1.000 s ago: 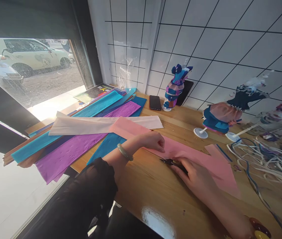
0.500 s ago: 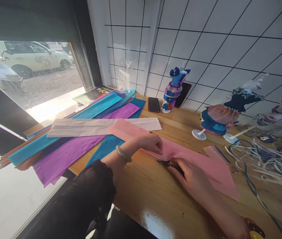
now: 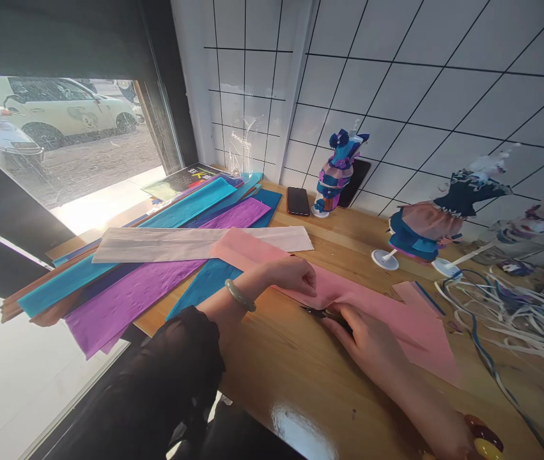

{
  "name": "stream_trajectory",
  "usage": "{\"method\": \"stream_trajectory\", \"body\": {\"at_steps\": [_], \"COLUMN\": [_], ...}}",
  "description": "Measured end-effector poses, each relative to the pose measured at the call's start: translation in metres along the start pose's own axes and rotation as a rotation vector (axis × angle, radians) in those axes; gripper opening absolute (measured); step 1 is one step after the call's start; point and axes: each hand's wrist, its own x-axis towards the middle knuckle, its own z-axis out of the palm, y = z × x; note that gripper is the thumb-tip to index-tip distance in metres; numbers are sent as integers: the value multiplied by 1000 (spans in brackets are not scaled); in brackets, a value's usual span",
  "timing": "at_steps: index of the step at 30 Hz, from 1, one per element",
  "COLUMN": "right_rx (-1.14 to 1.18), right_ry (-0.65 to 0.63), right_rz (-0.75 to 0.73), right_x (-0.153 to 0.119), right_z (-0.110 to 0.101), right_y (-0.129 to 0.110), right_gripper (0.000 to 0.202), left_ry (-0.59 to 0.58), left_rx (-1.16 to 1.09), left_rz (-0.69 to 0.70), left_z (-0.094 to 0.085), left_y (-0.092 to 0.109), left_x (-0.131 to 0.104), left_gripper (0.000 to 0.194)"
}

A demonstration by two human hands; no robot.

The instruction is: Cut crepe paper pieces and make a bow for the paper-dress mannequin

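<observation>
A long strip of pink paper point(image 3: 377, 297) lies across the wooden table. My left hand point(image 3: 295, 275), with a pale bangle at the wrist, rests on the strip with its fingers curled in; whatever they may pinch is hidden. Just right of it, my right hand point(image 3: 355, 322) is closed around small dark scissors point(image 3: 317, 312), whose tips point left at the strip's near edge. Under the strip's left end lie a whitish strip point(image 3: 156, 245), a purple strip point(image 3: 132, 300) and blue sheets point(image 3: 204, 284).
Dressed miniature forms point(image 3: 336, 176) stand along the tiled wall, beside a black phone point(image 3: 298, 201). Tangled white and blue cords point(image 3: 516, 319) lie at the right. Several coloured strips point(image 3: 75, 279) reach past the table's left edge, near a window.
The scissors and my right hand have shifted very slightly to the left. My left hand keeps its place on the pink strip.
</observation>
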Motion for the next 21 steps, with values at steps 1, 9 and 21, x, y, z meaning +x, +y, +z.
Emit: {"method": "stream_trajectory", "body": {"at_steps": [1,9,21], "right_rx": [-3,-24,-37], "right_ry": [-4,-1,-30], "right_rz": [5,22,41], "right_x": [0,0,-5], "right_z": [0,0,0], "right_y": [0,-4,-5], "right_gripper": [28,27,28], "left_ry": [-2,0,-24], "left_rx": [0,-27,43], "left_rz": [-1,-23,16], "left_z": [0,0,0], "left_y": [0,0,-1], "left_x": [0,-1,0], "left_gripper": [18,17,16]}}
